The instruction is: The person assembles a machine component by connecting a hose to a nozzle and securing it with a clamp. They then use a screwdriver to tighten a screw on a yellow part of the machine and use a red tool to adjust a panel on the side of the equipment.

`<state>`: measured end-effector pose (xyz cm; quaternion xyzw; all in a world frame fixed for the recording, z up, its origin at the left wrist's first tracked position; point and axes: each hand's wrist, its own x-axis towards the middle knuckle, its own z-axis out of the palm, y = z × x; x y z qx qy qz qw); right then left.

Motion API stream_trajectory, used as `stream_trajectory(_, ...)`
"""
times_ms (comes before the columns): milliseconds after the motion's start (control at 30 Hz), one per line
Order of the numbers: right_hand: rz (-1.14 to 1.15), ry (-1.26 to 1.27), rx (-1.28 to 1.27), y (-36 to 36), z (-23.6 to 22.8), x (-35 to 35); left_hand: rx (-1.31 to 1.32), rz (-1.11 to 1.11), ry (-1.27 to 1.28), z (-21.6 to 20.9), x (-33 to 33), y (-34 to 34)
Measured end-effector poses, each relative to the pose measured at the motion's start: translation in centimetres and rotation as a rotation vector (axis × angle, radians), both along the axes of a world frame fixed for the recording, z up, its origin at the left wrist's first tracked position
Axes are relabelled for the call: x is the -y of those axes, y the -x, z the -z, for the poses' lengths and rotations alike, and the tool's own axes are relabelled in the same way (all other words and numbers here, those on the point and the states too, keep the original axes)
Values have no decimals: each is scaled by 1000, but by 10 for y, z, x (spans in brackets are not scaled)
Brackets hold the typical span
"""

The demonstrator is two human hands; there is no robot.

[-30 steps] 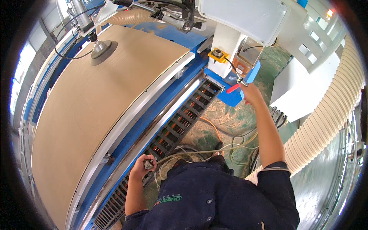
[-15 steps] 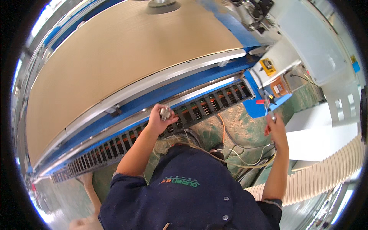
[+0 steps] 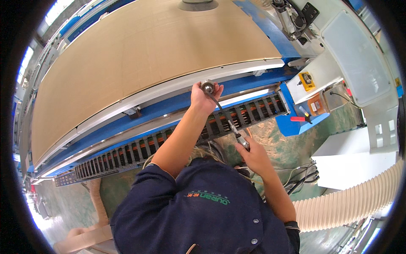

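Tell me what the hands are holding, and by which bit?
Left hand: a round metal part, around its side. Right hand: a long tool, by its near end.

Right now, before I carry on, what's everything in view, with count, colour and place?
Metal piece: 1, silver, in the left hand
Long tool: 1, silver and dark, in the right hand, slanting up toward the metal piece
Board: 1, tan, on the machine
Round disc: 1, grey, on the board, top edge
Cable carrier: 1, black, along the machine's near side
Tray: 1, blue, right of the carrier
Red-handled tool: 1, red, on the tray
Ribbed hoses: at least 2, beige, lower right and lower left
Shirt: 1, navy, bottom centre
Left hand: 1, centre
Right hand: 1, right of centre
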<state>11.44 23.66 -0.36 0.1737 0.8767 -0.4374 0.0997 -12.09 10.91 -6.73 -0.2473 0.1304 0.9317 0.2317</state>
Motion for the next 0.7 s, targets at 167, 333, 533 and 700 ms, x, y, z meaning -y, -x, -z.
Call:
stream_trajectory(167,-22,-101,-152,17,29,-2,35,-50,10,-15,-3,9)
stream_trajectory(333,-2,-82,46,42,26,14,33,-115,27,-10,-2,32)
stream_trajectory(533,-81,-241,-49,92,20,23,21,-57,53,12,-12,97)
stream_trajectory(700,-122,-300,-59,130,26,25,-3,-20,102,29,-19,138)
